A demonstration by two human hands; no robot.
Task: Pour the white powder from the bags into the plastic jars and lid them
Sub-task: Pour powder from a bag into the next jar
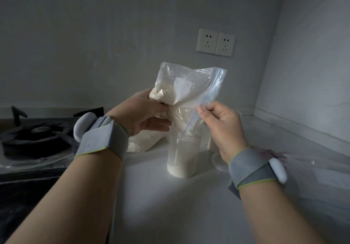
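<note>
Zip bag of white powder (187, 90) hangs tilted between my hands, its corner dipped into the plastic jar (182, 156) just below them. My left hand (145, 115) grips the soft, heavy bulge; my right hand (221, 126) pinches the zip edge. Limp, slippery film: best held under the bulge.

One wide-angle view, worn on the person's head, looks forward and down across the worktop (151, 206) toward its far right corner, where back wall (94, 44) meets side wall (312, 73). It sits close: the left hand (144, 115) and right hand (221, 126) fill mid-frame at arm's reach. The worktop's left edge, by the hob (34, 135), is dim and probably cropped
</note>
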